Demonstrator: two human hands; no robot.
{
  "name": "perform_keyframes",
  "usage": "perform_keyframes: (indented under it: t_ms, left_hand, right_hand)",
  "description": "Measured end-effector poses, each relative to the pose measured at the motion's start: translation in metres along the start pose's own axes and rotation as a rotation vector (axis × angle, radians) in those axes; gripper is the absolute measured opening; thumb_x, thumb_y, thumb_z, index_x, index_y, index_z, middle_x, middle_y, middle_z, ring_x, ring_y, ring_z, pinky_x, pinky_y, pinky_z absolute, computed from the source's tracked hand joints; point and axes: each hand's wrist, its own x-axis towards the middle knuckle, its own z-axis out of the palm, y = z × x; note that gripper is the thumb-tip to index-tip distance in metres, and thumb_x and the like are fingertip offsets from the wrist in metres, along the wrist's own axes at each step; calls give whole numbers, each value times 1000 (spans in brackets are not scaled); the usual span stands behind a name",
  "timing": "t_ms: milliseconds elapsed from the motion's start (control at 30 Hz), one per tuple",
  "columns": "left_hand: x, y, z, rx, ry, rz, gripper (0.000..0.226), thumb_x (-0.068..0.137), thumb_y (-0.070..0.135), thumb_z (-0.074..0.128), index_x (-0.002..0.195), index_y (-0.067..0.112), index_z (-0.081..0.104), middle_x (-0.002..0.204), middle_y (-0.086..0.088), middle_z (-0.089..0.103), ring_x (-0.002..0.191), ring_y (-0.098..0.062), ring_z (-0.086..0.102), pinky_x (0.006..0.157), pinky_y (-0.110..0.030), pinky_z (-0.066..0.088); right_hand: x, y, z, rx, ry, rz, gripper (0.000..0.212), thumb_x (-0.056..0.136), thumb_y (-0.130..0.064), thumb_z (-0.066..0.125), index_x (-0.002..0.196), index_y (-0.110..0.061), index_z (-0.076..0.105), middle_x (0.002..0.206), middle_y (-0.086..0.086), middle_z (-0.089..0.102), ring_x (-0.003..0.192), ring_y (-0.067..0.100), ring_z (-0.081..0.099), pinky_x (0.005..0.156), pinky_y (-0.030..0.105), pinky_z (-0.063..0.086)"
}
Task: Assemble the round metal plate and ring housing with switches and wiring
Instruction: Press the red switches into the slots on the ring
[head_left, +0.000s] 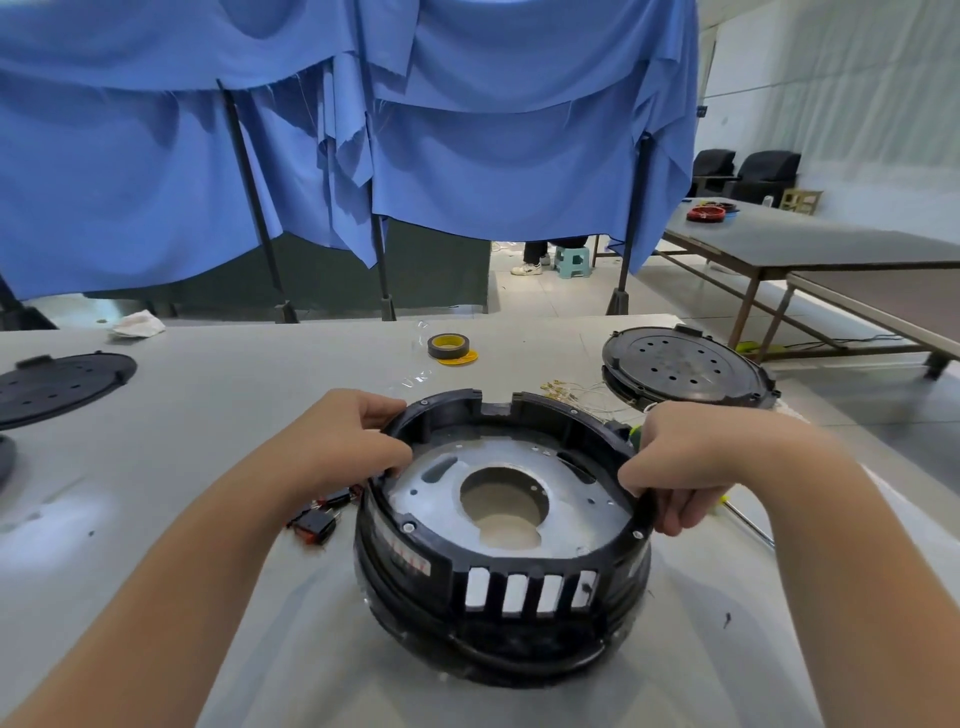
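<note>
Head camera view, looking forward and down: a black ring housing sits on a pale grey worktable, directly in front of the person. Inside the ring housing lies the round metal plate, silver, with a large central hole; it appears seated low within the ring, below its top rim.

The task looks partly done: plate and housing are already together. The wiring and switches seem still to be fitted. Small black switches with red parts lie loose on the table, just left of the ring housing. Thin pale wires with brass terminals lie behind the ring housing to its right. No wire or switch is visible mounted in the ring housing.

The person's left hand grips the ring housing's left rim, thumb curled over the inner edge, fingers on the outer wall. The right hand grips the right rim in the same way, thumb inside and fingers wrapped outside. The plate lies between the two hands, near the thumbs; contact with it cannot be made out.

Behind the ring housing rests a roll of tape; a black perforated lid lies behind it to the right.
</note>
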Motion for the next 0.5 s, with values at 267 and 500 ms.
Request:
perform_keyframes:
  t_ms: [267,500]
  left_hand:
    - [10,-15,23,-175,119,15,63,76,-5,61,130,26,58,129,7,60,107,-8,60,85,-24,49]
    - [17,-24,23,-304,176,57,42,91,12,63,130,24,57,123,7,63,110,-9,60,92,-27,49]
  right_hand:
    - [14,9,-1,86,61,-12,14,73,-8,49,71,0,60,59,14,69,47,21,59,52,21,51]
    - [23,8,1,79,252,-56,34,87,-42,63,99,-11,61,67,7,73,56,16,68,54,27,56]
